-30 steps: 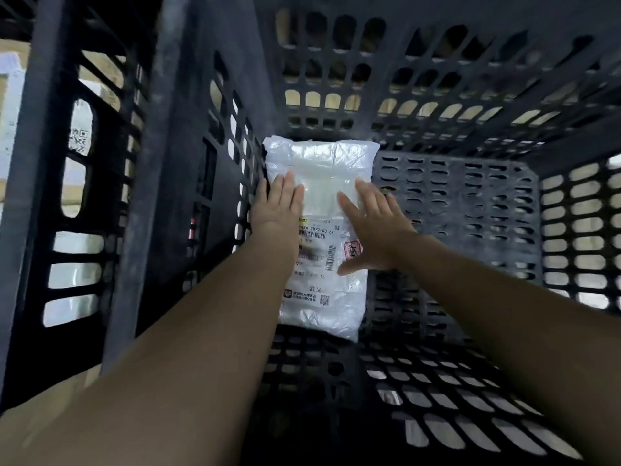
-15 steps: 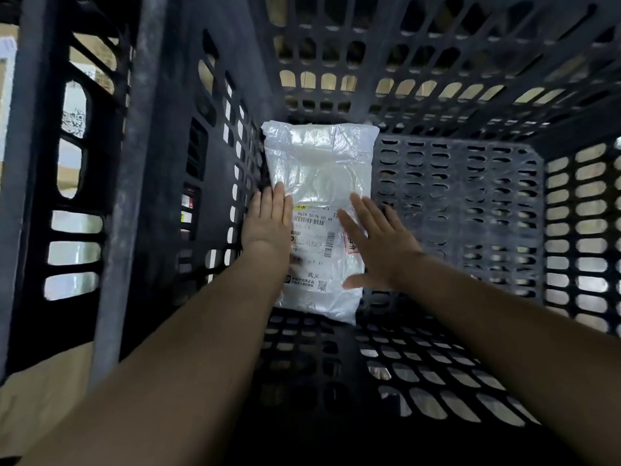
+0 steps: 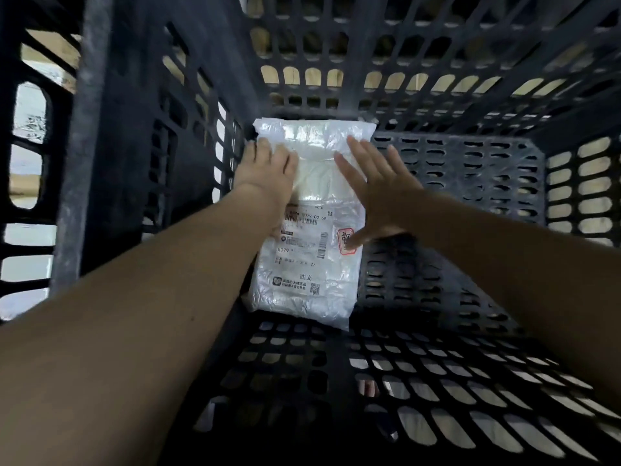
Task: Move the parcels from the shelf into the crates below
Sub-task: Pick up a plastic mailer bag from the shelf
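Nearest to us, both our bare forearms reach forward and down into a dark slotted plastic crate (image 3: 470, 381), whose perforated floor shows between them and whose slotted walls rise on the left, right and far sides.

Beyond the wrists lies the white plastic-wrapped parcel (image 3: 312, 264), flat on the crate floor against the left wall, its far edge close to the far-left corner. A printed shipping label (image 3: 304, 237) with barcodes covers its middle, and a small red-bordered sticker (image 3: 346, 241) sits at the label's right edge.

Our left hand (image 3: 265, 166) rests on the far-left part of the parcel, just beside the left wall. Its fingers point away from us and look somewhat bent at the tips over the wrinkled plastic; we cannot tell whether this grip has pinched the wrapping or only presses on it.

Our right hand (image 3: 373, 186) lies over the parcel's right edge with fingers straight and spread, thumb reaching toward the red-bordered sticker. This grip is wide open and has hold of nothing.

Through the far wall's slots we see pale, tan surfaces outside.
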Motion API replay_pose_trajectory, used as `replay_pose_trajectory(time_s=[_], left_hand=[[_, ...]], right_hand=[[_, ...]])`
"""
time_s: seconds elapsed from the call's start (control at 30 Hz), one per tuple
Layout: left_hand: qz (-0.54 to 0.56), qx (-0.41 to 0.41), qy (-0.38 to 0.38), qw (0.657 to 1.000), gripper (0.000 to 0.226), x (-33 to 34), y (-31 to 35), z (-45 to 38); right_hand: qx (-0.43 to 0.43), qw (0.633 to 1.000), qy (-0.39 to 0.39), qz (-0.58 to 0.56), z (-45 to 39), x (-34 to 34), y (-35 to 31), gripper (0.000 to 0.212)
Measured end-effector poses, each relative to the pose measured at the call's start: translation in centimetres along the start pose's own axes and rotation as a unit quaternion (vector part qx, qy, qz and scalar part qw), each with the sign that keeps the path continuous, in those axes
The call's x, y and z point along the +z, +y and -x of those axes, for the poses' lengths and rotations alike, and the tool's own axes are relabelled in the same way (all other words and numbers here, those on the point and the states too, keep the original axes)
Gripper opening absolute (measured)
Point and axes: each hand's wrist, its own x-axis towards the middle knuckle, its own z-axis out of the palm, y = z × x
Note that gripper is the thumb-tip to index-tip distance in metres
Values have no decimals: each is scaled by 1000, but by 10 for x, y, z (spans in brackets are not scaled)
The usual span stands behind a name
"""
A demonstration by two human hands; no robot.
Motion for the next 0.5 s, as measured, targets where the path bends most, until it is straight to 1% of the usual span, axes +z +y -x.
replay_pose_trajectory(time_s=[0.07,0.13,0.23,0.3,0.4,0.5], left_hand=[[-21,7,-12,1000,122,7,-1,-6],[-42,17,-14,999,129,9,-3,-10],[-46,19,-11,999,133,9,-5,-10],[-49,12,-16,999,131,10,-3,-5],[-53,2,-46,998,125,14,1,6],[-63,3,-72,995,105,18,3,15]], right_hand=[[0,1000,-22,-12,-9,-1,2,151],[-2,999,-40,-21,-16,0,2,154],[0,999,-41,-25,-18,0,1,155],[6,1000,-23,0,-13,1,1,150],[15,1000,9,25,2,6,-6,137],[26,999,31,-3,18,14,-15,121]])
